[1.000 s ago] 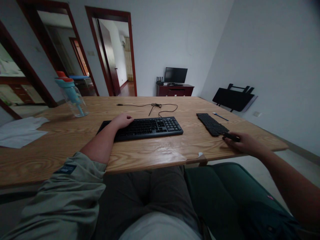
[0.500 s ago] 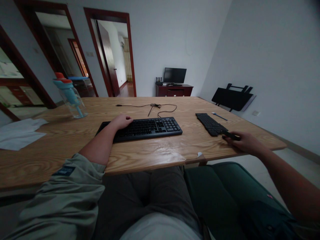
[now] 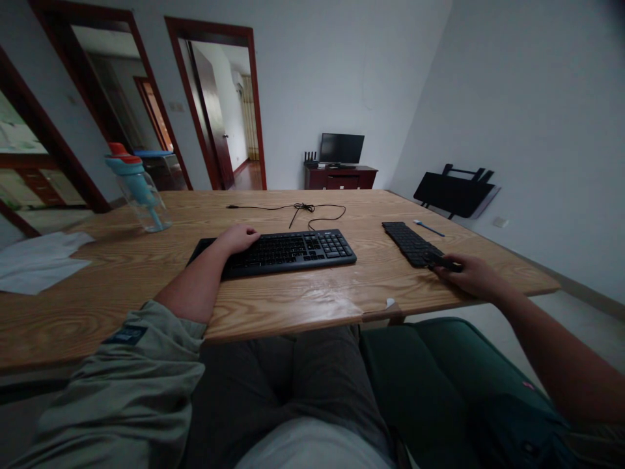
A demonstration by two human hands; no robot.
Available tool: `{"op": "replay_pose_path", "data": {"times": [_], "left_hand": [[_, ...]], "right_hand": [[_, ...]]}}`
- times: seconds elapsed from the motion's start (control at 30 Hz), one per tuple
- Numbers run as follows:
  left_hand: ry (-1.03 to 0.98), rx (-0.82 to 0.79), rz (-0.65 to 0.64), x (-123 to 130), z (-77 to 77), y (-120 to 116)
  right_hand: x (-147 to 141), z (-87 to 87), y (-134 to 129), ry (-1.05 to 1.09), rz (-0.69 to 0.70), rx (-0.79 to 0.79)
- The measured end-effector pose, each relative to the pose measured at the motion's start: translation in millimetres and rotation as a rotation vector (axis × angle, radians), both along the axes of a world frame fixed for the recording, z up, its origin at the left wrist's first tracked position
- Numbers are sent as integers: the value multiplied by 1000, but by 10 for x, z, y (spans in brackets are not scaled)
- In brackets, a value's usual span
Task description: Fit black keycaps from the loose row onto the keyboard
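A black wired keyboard (image 3: 297, 251) lies on the wooden table in front of me. My left hand (image 3: 240, 238) rests over its left part, fingers curled together; whether they pinch anything is hidden. Its cable (image 3: 303, 207) is bundled behind it. To the right lies a thin black panel of keys (image 3: 407, 242), set at a slant. My right hand (image 3: 466, 275) holds a dark tool (image 3: 445, 262) whose tip is over the near end of that panel. Just beyond the panel is a small blue brush (image 3: 430, 228).
A clear bottle with a red and blue lid (image 3: 146, 195) stands at the left, near white paper sheets (image 3: 43, 260). A small white scrap (image 3: 389, 302) sits at the table's front edge (image 3: 293, 327). A green seat (image 3: 439, 378) is below right.
My right hand has shifted slightly to the left with the dark tool, whose tip now reaches further over the key panel. My left hand has stayed in place.
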State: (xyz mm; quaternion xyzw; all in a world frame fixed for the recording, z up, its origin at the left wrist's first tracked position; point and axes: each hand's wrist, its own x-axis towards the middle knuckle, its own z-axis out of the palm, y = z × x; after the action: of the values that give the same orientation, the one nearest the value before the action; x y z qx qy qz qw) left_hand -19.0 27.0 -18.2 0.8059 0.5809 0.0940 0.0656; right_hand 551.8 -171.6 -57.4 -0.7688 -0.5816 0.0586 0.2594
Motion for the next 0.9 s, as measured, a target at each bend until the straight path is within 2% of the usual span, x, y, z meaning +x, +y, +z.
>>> {"op": "replay_pose_path", "data": {"times": [0.2, 0.47, 0.9], "left_hand": [[1, -5, 16, 7, 6, -17], [-6, -2, -2, 3, -4, -5], [-2, -8, 16, -10, -27, 20]], "right_hand": [[0, -37, 60, -2, -8, 45], [-83, 12, 24, 12, -8, 82], [-52, -16, 36, -26, -34, 10]]}}
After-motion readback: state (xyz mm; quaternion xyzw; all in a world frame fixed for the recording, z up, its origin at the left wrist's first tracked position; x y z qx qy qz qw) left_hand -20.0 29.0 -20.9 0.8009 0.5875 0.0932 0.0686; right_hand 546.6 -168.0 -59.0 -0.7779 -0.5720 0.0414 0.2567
